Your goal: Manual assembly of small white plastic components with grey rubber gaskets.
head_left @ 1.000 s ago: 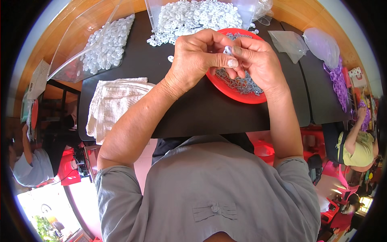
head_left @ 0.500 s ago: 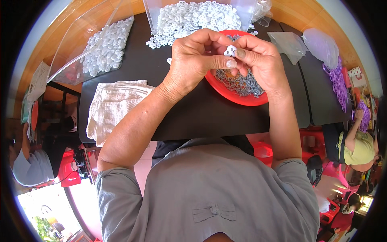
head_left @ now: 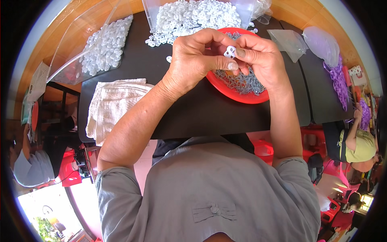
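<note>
A small white plastic piece with dark round holes (head_left: 229,51) is pinched between the fingers of my right hand (head_left: 260,60). My left hand (head_left: 197,60) is curled beside it, thumb and fingers bent toward the piece; its fingertips are partly hidden, so whether it also grips something there is unclear. Both hands are raised above a red bowl (head_left: 238,97) of small grey screws (head_left: 246,84). Beyond my hands, a clear bin (head_left: 151,18) holds a heap of similar white plastic pieces (head_left: 193,18), some spilling onto the table.
A folded cream towel (head_left: 115,103) lies left on the dark table (head_left: 193,119). Behind it, a clear tilted container (head_left: 64,64) holds more white pieces. Plastic bags (head_left: 288,44) and purple strands (head_left: 338,80) are at the right. Other people sit at both sides, including one in yellow-green (head_left: 358,147).
My hands stay almost in place around the white piece. The left thumb shifts very slightly; nothing is let go.
</note>
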A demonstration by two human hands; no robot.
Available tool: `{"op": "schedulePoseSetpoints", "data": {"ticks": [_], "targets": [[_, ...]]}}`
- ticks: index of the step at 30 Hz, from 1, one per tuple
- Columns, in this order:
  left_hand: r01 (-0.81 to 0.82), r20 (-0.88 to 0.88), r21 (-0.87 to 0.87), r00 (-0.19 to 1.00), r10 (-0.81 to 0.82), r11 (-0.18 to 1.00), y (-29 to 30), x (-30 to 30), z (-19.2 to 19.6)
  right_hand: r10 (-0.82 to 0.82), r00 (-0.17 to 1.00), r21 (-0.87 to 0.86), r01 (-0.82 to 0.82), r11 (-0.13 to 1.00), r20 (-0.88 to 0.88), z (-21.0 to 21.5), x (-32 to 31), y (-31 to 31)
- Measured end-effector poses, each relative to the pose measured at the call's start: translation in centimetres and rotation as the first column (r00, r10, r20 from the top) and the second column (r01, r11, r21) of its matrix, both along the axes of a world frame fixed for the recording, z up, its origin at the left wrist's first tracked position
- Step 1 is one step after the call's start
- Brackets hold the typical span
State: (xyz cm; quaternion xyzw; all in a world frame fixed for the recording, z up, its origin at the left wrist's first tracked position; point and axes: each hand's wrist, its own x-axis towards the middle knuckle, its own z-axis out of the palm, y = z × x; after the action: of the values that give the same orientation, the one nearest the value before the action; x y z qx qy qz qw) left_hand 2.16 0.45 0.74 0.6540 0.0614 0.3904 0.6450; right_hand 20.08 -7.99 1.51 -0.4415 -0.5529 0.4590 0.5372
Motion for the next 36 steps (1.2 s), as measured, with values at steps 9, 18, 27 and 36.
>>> {"op": "schedulePoseSetpoints", "data": {"ticks": [9,18,27,36], "targets": [[0.009,-0.057,0.009,0.998,-0.008,1.0,0.1,-0.5,0.5,0.053,0.992,-0.066,-0.061,0.996,-0.114,0.0,-0.5,-0.1],[0.053,-0.023,-0.063,0.998,-0.055,0.997,-0.4,-0.5,0.6,0.056,0.981,-0.078,-0.071,0.994,-0.188,0.1,-1.1,-0.2],[0.065,0.023,-0.106,0.998,-0.063,0.992,-0.3,-0.7,-0.1,0.137,0.944,-0.079,-0.168,0.983,-0.301,-0.4,-1.5,0.0],[-0.499,0.126,0.409,0.86,0.494,0.764,5.7,-5.1,4.4,-0.391,0.697,0.3,0.256,0.919,0.601,-1.6,0.1,0.5]]}}
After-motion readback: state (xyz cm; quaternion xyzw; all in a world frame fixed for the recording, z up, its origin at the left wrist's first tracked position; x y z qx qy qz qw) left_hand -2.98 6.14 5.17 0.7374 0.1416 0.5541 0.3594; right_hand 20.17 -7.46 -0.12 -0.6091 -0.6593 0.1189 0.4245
